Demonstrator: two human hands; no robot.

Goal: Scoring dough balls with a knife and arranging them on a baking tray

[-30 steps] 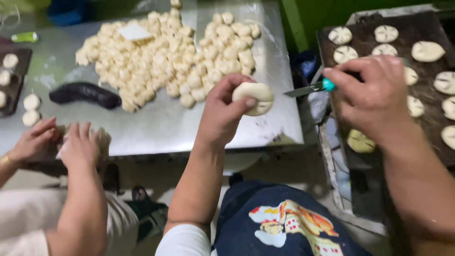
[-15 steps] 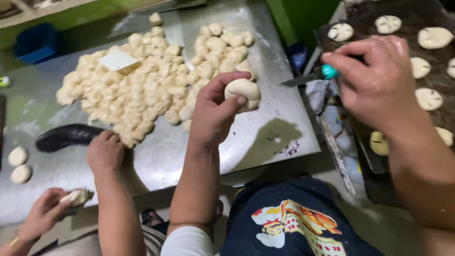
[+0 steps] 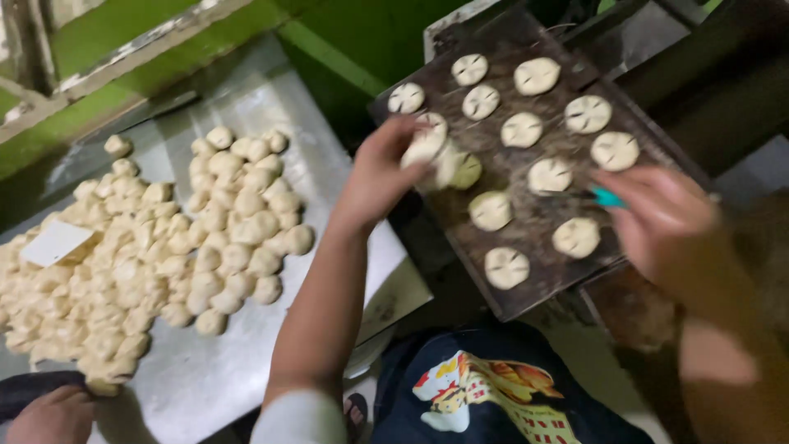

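Dough piece [image 3: 426, 146], pale and round, sits pinched in the fingers of the left hand [image 3: 386, 177], held just over the near left edge of a dark baking tray [image 3: 460, 218]. The tray carries about a dozen flattened dough rounds [image 3: 522, 129], most scored with a cross on top. The right hand [image 3: 670, 226] hovers over the tray's right side, closed around a small blade with a teal handle [image 3: 606, 197], though motion blur hides the grip's detail. To the left, a metal worktop [image 3: 271, 99] holds a big heap of dough balls [image 3: 164, 247] with a white card [image 3: 56, 242] lying on it. Another person's hand [image 3: 53, 415] rests at the worktop's lower left corner.
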